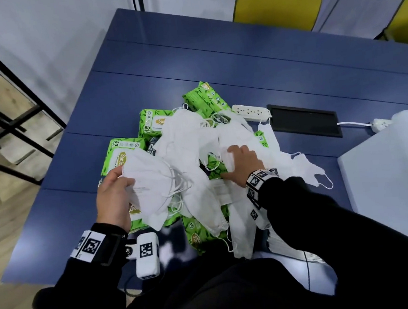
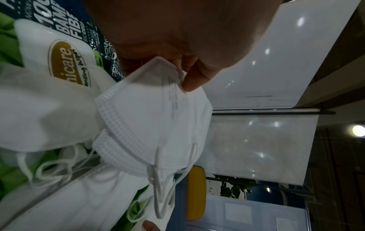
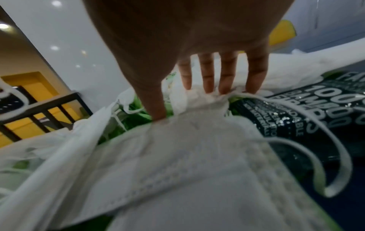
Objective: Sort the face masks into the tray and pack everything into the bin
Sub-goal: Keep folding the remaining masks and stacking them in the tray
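The left hand (image 1: 113, 201) pinches a small stack of folded masks (image 1: 151, 183) at one corner, thumb on top and fingers under, held above the lower left of the pile. The right hand (image 1: 241, 166) has its thumb and fingers pressed into another mask (image 3: 197, 140) at frame centre, bunching the fabric between them; that grip looks like a gathering pinch, not yet a lift.

The main risk, as I judge it, is the ear loops (image 2: 164, 187). They hang in tangles off the held stack and lie crossed over the heap, so lifting one mask could drag others along or tip a wipes pack (image 1: 121, 156). The corner pinch on the left is also thin: the stack's layers could fan out and slip. The bunching on the right may crease the mask so it will not lie flat later.

The masks are soft white non-woven fabric, folded flat with a pointed nose end and a quilted welded edge, with faint print on one face. The loops are thin, round elastic cord. The wipes packs are glossy green film with leaf print, a hard white flip lid and a dark panel with white lettering; they look slick, so masks may slide off them. The table (image 1: 189, 57) is smooth blue. A translucent white box (image 1: 396, 167) at the right edge may be the bin; no tray is clearly visible.
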Tool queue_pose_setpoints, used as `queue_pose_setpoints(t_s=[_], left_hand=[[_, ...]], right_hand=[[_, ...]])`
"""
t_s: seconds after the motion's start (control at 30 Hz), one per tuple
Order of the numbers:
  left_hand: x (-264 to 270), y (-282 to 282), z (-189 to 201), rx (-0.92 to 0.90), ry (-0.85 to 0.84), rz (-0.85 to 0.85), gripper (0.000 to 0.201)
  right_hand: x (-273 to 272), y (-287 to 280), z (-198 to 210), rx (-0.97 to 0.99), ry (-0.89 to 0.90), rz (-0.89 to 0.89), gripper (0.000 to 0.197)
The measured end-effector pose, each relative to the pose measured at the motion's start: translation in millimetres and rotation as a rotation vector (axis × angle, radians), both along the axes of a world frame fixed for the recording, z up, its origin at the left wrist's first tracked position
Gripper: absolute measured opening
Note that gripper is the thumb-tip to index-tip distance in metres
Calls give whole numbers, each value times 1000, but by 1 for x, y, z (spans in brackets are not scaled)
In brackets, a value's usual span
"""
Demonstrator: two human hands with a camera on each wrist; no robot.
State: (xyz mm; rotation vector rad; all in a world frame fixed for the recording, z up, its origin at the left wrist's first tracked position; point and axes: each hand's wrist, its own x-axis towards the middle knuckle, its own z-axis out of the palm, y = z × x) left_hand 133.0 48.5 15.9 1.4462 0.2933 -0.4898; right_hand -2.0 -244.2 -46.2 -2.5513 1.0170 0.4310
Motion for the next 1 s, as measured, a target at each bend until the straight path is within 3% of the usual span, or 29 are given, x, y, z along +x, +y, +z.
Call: queue_pose_setpoints(t_s=[0.07,0.17,0.2,0.27,0.37,0.43,0.57,0.67,0.73,0.8,0.83,0.93,1.0], left_hand=[[-2,3,-4,18,-8,-18,35],[-5,9,-8,32,0,-26,30],[-6,10,-7,32,8,-24,29],[-7,13,-8,26,15,-22,32],[-6,17,-10,23,16,-16,32],[-4,16,-11,34,19,-7,32],[0,13,-15,51,21,2,34],[0,7,-13,51,23,-7,30],[-3,2,-7,49,17,-22,30],[-6,-2,-2,35,8,-39,31],[-6,-2,0,28,3,-44,31],[0,6,5,20,-21,2,30],[8,16,7,6,-34,76,31]], right_hand=[[0,-6,2,8,-14,-69,66],[-6,-26,11,126,-72,-192,17],[-11,-32,16,137,-100,-232,12],[-23,-44,18,114,-170,-315,27],[-46,-56,26,62,-295,-448,18],[-59,-59,31,63,-336,-409,8],[-67,-48,39,26,-467,-225,45],[-53,-29,38,136,-281,-39,40],[-42,-10,31,181,-41,126,51],[-36,2,20,129,83,214,62],[-32,3,17,101,85,215,58],[-20,-9,23,17,59,171,21],[-17,-21,30,-55,84,151,24]])
